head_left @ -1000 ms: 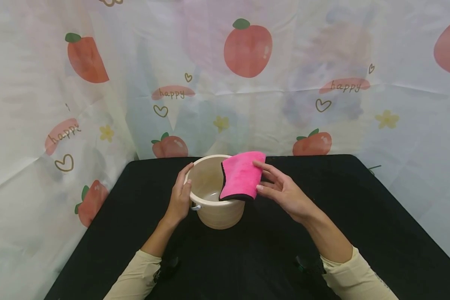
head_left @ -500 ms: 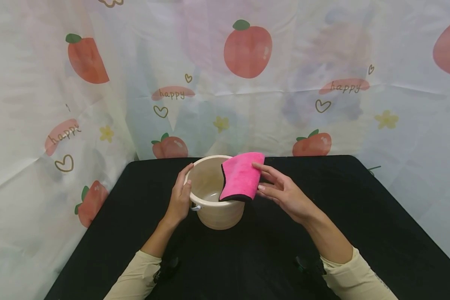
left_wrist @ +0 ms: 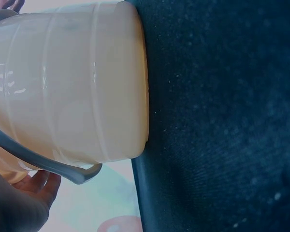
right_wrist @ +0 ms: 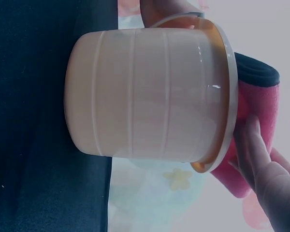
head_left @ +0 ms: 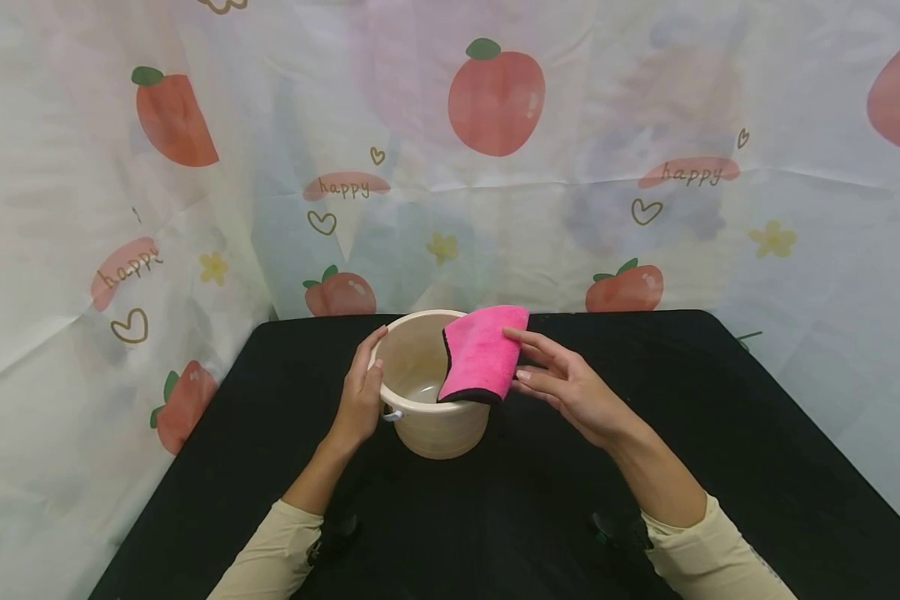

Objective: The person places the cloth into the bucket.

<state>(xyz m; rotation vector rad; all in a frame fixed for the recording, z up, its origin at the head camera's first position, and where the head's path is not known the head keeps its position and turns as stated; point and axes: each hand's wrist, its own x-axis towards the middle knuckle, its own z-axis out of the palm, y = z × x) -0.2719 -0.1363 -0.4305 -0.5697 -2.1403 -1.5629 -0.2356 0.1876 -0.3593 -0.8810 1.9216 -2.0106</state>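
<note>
A cream plastic bucket (head_left: 438,435) stands upright on the black table, its inside partly visible. My left hand (head_left: 357,396) grips the bucket's left rim. In the left wrist view, that hand (left_wrist: 19,205) is by the grey handle (left_wrist: 41,161), which hangs down along the wall. A folded pink cloth (head_left: 486,350) with black edging lies over the right part of the rim. My right hand (head_left: 573,387) holds the cloth's right side, one finger on top and others at its edge. From the right wrist, fingers (right_wrist: 253,128) show against the cloth (right_wrist: 268,104) just beyond the rim.
Black cloth covers the table (head_left: 682,375), whose far edge lies just behind the bucket. A pale curtain (head_left: 405,83) printed with fruit, hearts and flowers hangs behind and at the sides.
Over the last second the right hand and the cloth's right edge have shifted very slightly left. The left hand and bucket stay in place.
</note>
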